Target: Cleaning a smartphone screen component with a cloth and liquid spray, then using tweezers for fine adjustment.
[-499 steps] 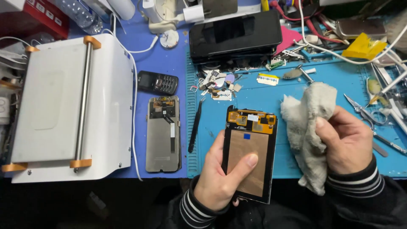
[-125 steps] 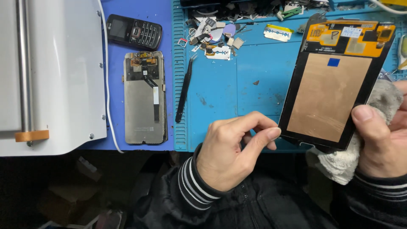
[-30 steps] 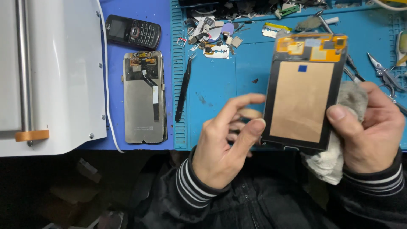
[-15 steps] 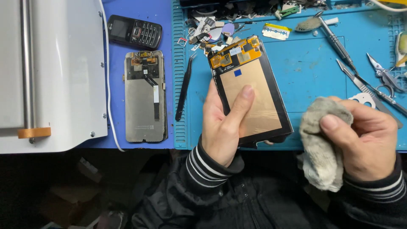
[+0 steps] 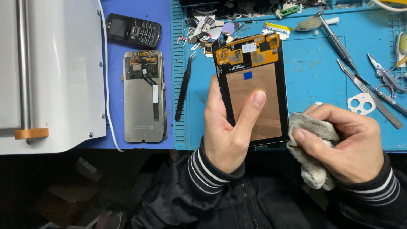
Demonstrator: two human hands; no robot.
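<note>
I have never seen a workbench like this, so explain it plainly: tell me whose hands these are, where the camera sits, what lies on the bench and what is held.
The one picture comes from a camera on the person's head, looking down at their own bare hands. The left hand holds a phone screen panel, copper back facing up, thumb pressed on it. The right hand grips a grey cloth beside the panel. On the blue mat lie black tweezers, metal tools and small parts. Further left are another screen panel, a small keypad phone and a white machine.

The left hand (image 5: 229, 127) covers the screen panel (image 5: 254, 91)'s lower left corner. Above the panel, the parts pile (image 5: 212, 32) is too tiny to make out, and the frame's top edge cuts it off.
</note>
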